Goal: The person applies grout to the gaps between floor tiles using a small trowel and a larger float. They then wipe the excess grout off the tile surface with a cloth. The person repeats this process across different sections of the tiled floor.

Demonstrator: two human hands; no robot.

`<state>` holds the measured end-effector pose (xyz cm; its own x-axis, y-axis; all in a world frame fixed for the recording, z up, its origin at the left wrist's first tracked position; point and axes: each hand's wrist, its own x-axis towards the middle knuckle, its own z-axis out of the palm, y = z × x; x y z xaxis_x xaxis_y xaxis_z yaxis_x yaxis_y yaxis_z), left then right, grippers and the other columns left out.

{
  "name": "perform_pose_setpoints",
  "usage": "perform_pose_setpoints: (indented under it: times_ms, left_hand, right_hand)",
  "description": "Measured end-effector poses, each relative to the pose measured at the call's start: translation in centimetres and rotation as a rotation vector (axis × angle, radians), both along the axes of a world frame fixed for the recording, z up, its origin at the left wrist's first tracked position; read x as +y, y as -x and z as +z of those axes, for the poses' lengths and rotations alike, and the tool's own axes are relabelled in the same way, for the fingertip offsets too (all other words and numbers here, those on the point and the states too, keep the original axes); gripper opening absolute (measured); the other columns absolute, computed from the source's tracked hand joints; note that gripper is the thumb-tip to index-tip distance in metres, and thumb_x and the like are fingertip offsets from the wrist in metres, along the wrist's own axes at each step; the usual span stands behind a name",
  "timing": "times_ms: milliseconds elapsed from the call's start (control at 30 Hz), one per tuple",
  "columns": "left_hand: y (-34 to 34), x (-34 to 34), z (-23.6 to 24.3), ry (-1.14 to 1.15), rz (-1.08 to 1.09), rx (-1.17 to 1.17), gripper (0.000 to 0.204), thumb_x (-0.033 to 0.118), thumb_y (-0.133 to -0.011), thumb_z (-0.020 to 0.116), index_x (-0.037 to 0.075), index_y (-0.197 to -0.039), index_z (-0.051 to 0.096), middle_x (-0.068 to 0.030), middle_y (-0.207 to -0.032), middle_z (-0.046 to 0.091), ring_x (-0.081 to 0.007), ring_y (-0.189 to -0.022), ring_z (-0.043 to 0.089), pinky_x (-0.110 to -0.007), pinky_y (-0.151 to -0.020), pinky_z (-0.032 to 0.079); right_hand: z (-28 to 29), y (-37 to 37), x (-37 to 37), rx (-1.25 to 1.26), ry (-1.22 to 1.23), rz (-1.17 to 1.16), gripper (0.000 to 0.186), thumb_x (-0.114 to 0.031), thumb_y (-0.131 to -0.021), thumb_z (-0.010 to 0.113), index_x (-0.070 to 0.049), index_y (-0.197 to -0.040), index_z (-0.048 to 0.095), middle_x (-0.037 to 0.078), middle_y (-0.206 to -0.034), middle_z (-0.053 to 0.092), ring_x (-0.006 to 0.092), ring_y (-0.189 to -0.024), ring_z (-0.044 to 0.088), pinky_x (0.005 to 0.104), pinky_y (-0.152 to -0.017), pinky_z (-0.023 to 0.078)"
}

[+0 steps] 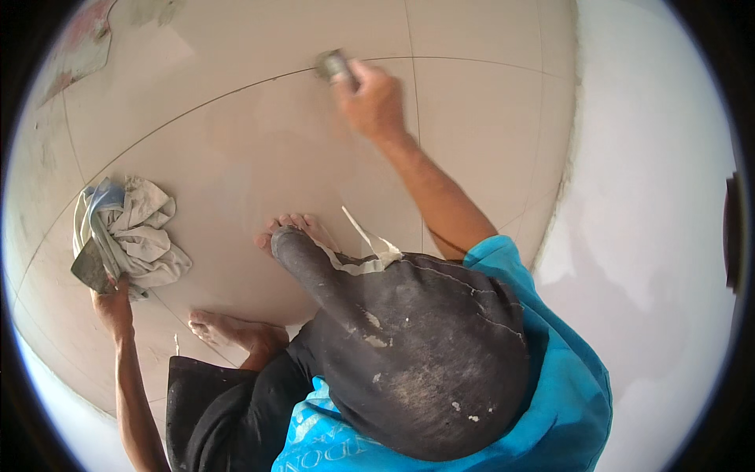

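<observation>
My right hand [368,101] is wrapped round a small dark block-shaped tool [340,66], held over a grout line in the beige tiled floor [487,110]; motion blurs both. At lower left, my left hand [112,303] grips a flat, dark, squarish blade or plate [93,267], beside a crumpled grey-white rag [148,236] with a blue patch. Dark grout lines cross the tiles.
My bare feet [232,334] and bent knee in dark trousers [417,354] occupy the lower middle. A white wall [629,157] runs along the right. A stained, irregular patch [82,43] lies at upper left.
</observation>
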<state>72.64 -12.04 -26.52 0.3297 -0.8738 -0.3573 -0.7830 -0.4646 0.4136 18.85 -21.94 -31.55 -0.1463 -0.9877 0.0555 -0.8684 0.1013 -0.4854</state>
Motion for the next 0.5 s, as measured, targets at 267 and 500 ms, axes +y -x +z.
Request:
perform_pose_setpoints:
  times_ms: [267, 500]
  left_hand:
    - [-2.4, 1.6, 1.3, 0.060, 0.387, 0.325, 0.014, 0.014, -0.084, 0.066, 0.006, -0.096, 0.063, 0.0074, -0.068, 0.044, -0.0007, -0.055, 0.032, -0.019, -0.046, 0.022]
    - [-3.6, 2.7, -3.2, 0.041, 0.629, 0.369, 0.012, 0.015, -0.084, 0.067, 0.005, -0.089, 0.061, 0.0039, -0.067, 0.046, -0.0029, -0.051, 0.034, -0.021, -0.043, 0.024]
  right_hand:
    - [-0.3, 10.6, 1.3, 0.204, 0.076, 0.158, 0.035, -0.011, -0.074, 0.069, -0.013, -0.109, 0.068, 0.006, -0.108, 0.069, 0.0278, -0.095, 0.061, 0.0371, -0.086, 0.050]
    - [2.8, 17.3, 2.8, 0.452, -0.254, -0.406, 0.028, -0.030, -0.081, 0.063, -0.005, -0.090, 0.068, 0.017, -0.077, 0.065, 0.0321, -0.071, 0.063, 0.0410, -0.064, 0.049]
